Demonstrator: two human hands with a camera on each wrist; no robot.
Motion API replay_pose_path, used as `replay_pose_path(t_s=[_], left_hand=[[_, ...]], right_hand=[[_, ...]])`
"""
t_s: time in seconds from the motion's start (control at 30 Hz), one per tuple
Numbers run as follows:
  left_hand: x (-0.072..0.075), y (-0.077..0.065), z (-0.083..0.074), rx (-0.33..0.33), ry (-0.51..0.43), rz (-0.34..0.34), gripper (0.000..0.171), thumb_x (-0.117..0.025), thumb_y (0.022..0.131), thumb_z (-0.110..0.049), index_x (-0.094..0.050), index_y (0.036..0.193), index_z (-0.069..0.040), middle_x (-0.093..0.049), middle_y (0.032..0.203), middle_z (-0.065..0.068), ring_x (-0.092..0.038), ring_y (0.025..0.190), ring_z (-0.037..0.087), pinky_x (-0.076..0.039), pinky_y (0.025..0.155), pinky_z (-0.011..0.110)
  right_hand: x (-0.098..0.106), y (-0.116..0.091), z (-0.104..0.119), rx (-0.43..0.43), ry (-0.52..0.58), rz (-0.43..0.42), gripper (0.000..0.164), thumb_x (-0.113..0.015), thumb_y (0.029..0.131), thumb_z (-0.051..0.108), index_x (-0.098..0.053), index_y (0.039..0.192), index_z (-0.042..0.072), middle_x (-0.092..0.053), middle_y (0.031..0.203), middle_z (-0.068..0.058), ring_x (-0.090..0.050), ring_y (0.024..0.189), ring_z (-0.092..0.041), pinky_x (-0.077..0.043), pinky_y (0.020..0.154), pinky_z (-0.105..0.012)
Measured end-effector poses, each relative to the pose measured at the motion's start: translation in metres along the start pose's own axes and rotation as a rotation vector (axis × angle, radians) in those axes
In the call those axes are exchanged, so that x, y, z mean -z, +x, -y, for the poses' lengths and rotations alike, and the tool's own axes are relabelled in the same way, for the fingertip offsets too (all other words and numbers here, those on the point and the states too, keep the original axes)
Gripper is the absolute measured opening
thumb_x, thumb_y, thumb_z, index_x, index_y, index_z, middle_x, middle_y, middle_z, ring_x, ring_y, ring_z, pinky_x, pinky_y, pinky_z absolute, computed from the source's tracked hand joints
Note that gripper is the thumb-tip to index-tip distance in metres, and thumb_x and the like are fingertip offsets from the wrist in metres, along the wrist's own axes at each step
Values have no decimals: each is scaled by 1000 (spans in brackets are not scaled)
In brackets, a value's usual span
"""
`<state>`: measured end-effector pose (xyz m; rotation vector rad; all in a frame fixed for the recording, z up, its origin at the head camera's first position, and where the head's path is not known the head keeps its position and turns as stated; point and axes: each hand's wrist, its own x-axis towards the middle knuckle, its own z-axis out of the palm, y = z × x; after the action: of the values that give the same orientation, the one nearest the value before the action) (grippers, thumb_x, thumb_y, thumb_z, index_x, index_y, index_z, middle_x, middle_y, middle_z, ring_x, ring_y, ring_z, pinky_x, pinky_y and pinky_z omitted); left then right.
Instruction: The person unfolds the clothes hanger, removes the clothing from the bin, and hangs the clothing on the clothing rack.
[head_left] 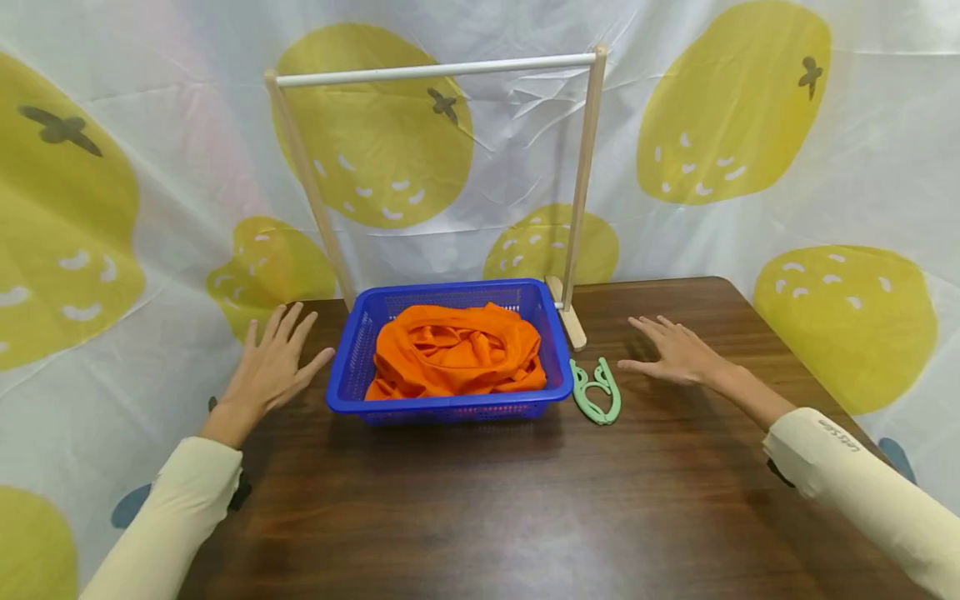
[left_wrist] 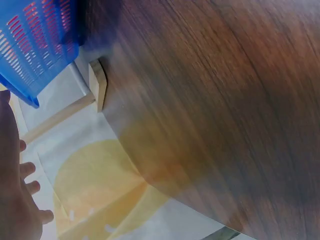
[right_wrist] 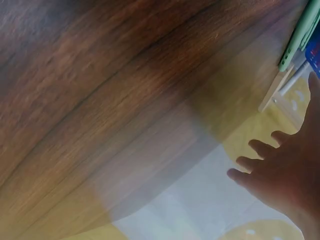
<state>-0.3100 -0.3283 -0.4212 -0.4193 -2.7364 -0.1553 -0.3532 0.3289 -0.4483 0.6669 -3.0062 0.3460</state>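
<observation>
A blue plastic basket stands on the table with a crumpled orange cloth inside it; how the cloth is shaped cannot be made out. Left of the basket, my left hand is spread with straight fingers and holds nothing. My right hand is likewise spread and holds nothing, to the right of a green folding hanger. That hanger lies folded beside the basket's right side. Both hands also show in their wrist views, the left hand near the basket and the right hand near the hanger.
Behind the basket rises a wooden rack with a white crossbar; its right foot rests on the table close to the hanger. The brown wooden table ends at a white curtain printed with yellow fruit.
</observation>
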Motion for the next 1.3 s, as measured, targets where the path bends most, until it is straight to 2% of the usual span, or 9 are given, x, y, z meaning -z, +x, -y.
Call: replay_pose_path(t_s=[0.13, 0.3, 0.5, 0.7, 1.0, 1.3], left_hand=[[1, 1, -5, -11, -25, -7, 76, -48, 105, -57, -40, 158, -3, -32, 164, 25, -21, 153, 46, -11, 119, 71], [0, 6, -10, -21, -50, -15, 78, -52, 103, -58, -42, 157, -3, -36, 162, 24, -25, 152, 45, -14, 120, 68], [-3, 9, -15, -17, -115, 33, 80, -55, 101, -59, -41, 158, -4, -34, 164, 22, -23, 153, 44, -12, 120, 69], [-9, 11, -16, -1, -195, 71, 81, -54, 101, -61, -40, 159, -6, -33, 166, 20, -22, 154, 44, -12, 120, 70], [-17, 13, -15, -24, -361, 107, 73, -58, 104, -48, -38, 160, -6, -32, 167, 17, -19, 155, 43, -16, 119, 70], [-22, 14, -14, 35, -483, 170, 74, -60, 104, -46, -32, 164, -12, -32, 167, 16, -16, 156, 43, -18, 119, 70]], right_hand=[[-2, -1, 4, 26, 12, -5, 92, -66, 95, 59, -36, 160, 0, -43, 158, -26, -33, 145, -57, -29, 114, -71], [-4, -2, 9, 38, 42, 8, 91, -68, 95, 57, -36, 159, 0, -44, 157, -28, -35, 144, -56, -32, 112, -71], [-11, -3, 12, 48, 87, 29, 93, -71, 94, 57, -37, 159, 0, -43, 156, -31, -37, 143, -55, -33, 111, -72], [-15, -1, 14, 100, 138, 59, 93, -74, 93, 54, -38, 157, -4, -42, 155, -33, -39, 142, -54, -33, 113, -69], [-21, 1, 13, 136, 160, 70, 92, -77, 91, 51, -42, 153, -8, -46, 152, -33, -40, 142, -54, -34, 113, -67], [-23, 2, 11, 129, 211, 109, 92, -78, 91, 48, -41, 154, -8, -39, 156, -34, -32, 144, -58, -28, 114, -71]])
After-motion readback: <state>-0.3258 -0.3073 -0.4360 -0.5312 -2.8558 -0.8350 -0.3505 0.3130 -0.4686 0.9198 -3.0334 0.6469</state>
